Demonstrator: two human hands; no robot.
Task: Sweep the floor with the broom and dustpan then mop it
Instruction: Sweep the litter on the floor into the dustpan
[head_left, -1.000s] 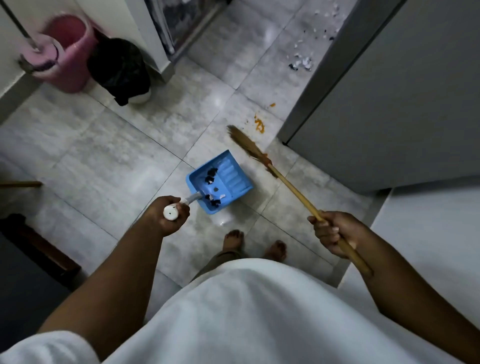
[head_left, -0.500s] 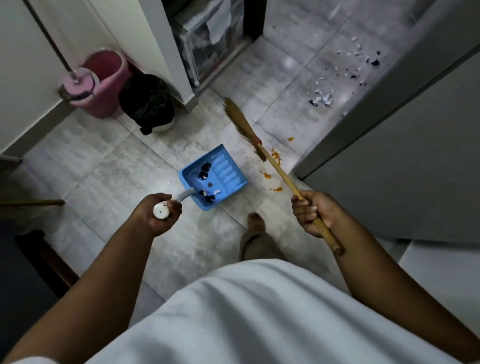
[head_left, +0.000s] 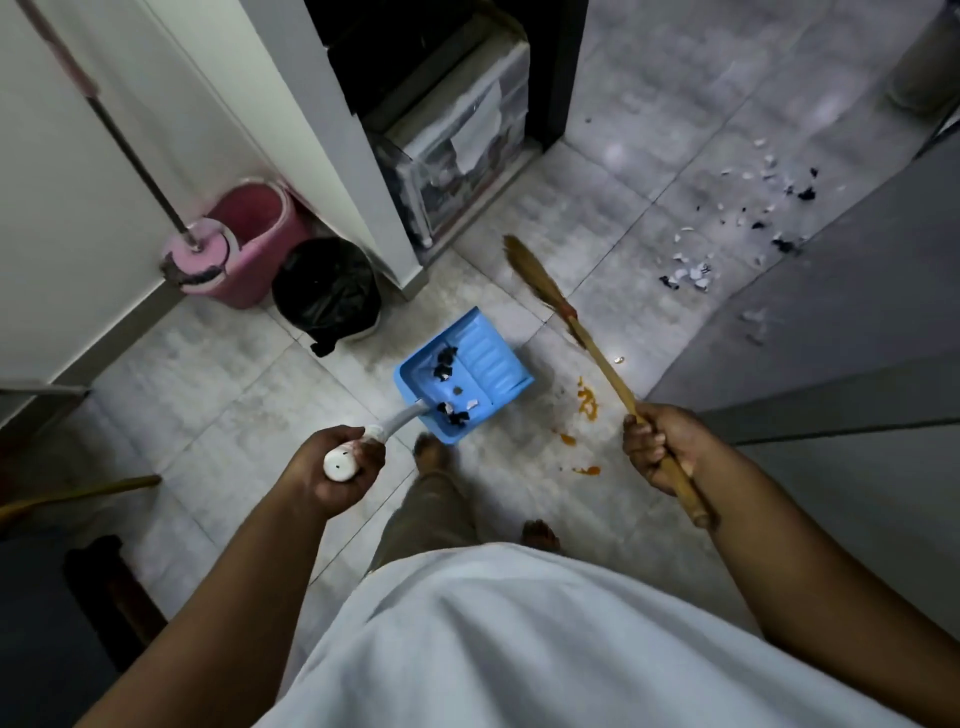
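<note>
My left hand (head_left: 332, 467) grips the white handle of a blue dustpan (head_left: 485, 364), which hangs above the grey tiles and carries several black and white scraps. My right hand (head_left: 657, 449) grips the wooden stick of a straw broom (head_left: 535, 275); its bristles point away from me, off the floor. Orange stains (head_left: 587, 402) mark the tiles between the pan and my right hand. A scatter of black and white debris (head_left: 727, 234) lies further ahead on the right. A pink mop bucket (head_left: 254, 244) with a mop head (head_left: 195, 254) on it stands by the left wall.
A bin lined with a black bag (head_left: 327, 293) sits beside the bucket. A clear plastic drawer unit (head_left: 457, 140) fills the alcove ahead. A grey door or panel (head_left: 831, 338) runs along the right. Dark furniture (head_left: 104, 587) and a wooden stick (head_left: 78, 493) are at lower left. My bare feet (head_left: 431, 452) stand below the pan.
I have stepped forward: bucket, bin and debris scatter now sit lower and closer in view. The broom has swung up off the floor, and the dustpan is carried along with me.
</note>
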